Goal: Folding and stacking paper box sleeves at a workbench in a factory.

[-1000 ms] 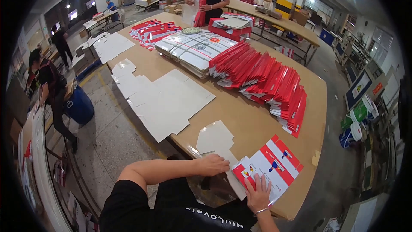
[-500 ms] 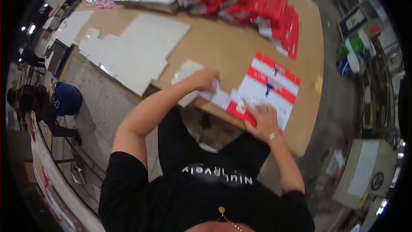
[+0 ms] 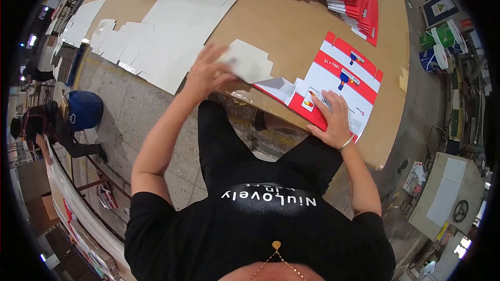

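A red and white printed carton blank [image 3: 320, 70] lies at the table's near edge, its left end showing a plain white panel [image 3: 252, 58] and a partly raised flap [image 3: 276, 86]. My right hand [image 3: 334, 119] rests on the printed side with its fingers spread. At the white panel's left edge is my left hand [image 3: 207, 73], fingers apart and slightly blurred. Nothing shows gripped in it, and whether its fingertips touch the panel is unclear.
White cardboard sheets [image 3: 161, 31] overlap the table's left edge. Red and white folded cartons [image 3: 359, 5] are piled at the far side. A blue barrel [image 3: 85, 110] and another person [image 3: 49, 127] are at left; buckets [image 3: 437, 47] stand at right.
My left hand has moved left from the folded flap to the white panel's outer edge, its fingers now spread. My right hand stays on the carton blank. The whole view has shifted slightly.
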